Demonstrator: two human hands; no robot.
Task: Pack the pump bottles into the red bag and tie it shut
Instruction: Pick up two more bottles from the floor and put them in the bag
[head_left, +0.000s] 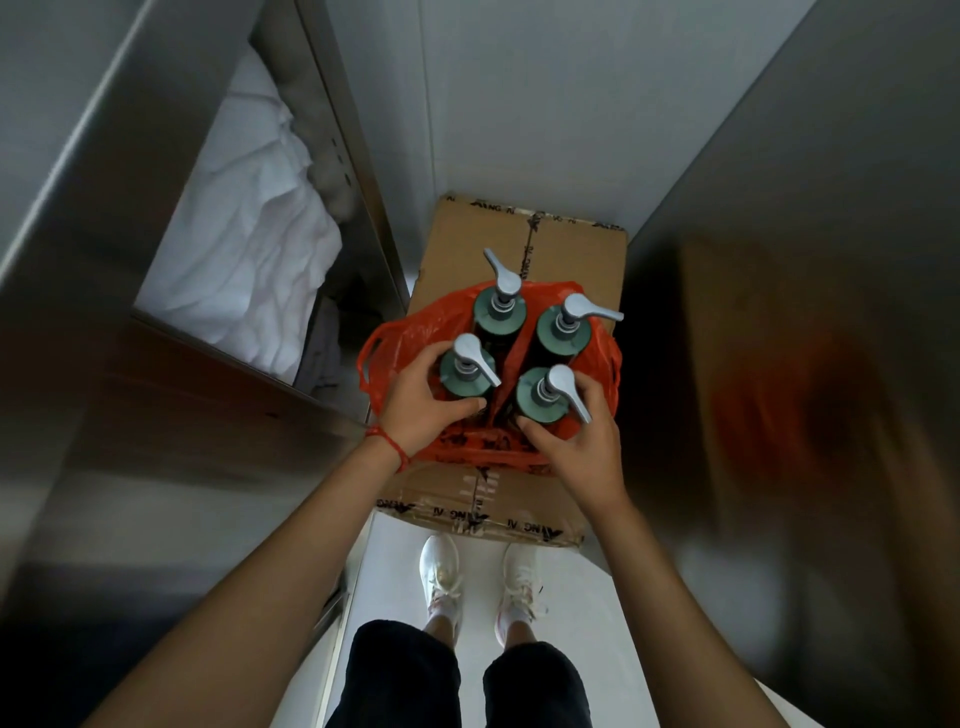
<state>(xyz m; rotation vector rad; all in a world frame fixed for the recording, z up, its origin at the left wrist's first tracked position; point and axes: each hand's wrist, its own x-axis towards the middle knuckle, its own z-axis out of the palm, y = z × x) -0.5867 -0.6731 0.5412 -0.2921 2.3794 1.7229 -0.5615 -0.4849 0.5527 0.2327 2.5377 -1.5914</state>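
Several dark green pump bottles with grey pump heads stand upright inside the open red bag (395, 338), which rests on a taped cardboard box (571, 260). My left hand (415, 400) grips the near-left bottle (465, 374) around its shoulder. My right hand (576, 441) grips the near-right bottle (543, 395) the same way. The far-left bottle (498, 312) and the far-right bottle (563, 332) stand untouched behind them. The bag's mouth lies spread around the bottles, with a handle loop at the left. A fold of red plastic runs between the bottles.
The box sits on a white floor in a narrow space between metal walls. An open compartment with crumpled white cloth (244, 249) is at the left. A wall (519, 104) closes the far end. My feet in white shoes (483, 582) stand just before the box.
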